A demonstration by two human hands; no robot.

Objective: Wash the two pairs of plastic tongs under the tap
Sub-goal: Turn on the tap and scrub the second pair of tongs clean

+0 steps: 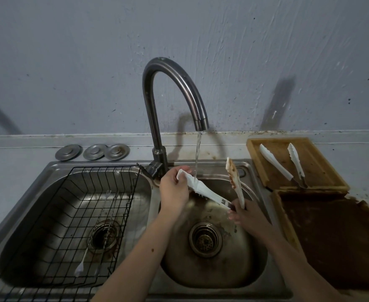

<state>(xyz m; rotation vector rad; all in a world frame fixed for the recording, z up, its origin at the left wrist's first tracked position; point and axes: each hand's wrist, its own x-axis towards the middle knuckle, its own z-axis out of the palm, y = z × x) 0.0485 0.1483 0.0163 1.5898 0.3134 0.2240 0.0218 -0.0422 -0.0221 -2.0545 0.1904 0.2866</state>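
1. Right hand [247, 214] grips hinge end of tongs [207, 194], over right basin [255, 269].
2. Left hand [174, 188] pinches one arm's tip under running tap [172, 101]; that arm looks white, other arm brown-stained, wash partly done.
3. Second tongs [288, 165] far right on board [318, 168], likely still unwashed.
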